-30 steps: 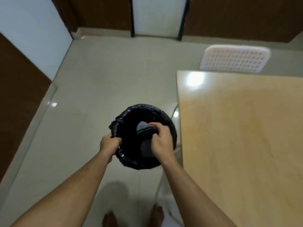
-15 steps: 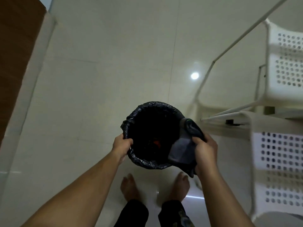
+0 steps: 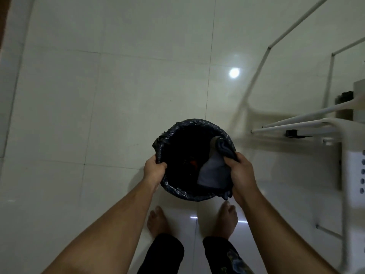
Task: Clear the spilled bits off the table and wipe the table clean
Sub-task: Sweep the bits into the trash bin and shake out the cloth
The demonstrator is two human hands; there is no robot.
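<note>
- Cloth [image 3: 214,171]: I see it draped over the bin [image 3: 177,191] rim, pinched by my right hand [image 3: 240,175].
- My left hand [image 3: 154,171] grips the opposite rim.
- The bin hangs above the floor [image 3: 98,95].

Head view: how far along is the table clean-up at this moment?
Done, apparently: something orange already lies inside the lined bin, likely cleared bits. In hand: the left hand grips the bin's rim, and the right hand holds the grey cloth over its opening. Left: the tabletop is out of view, so whether wiping is finished cannot be judged.
</note>
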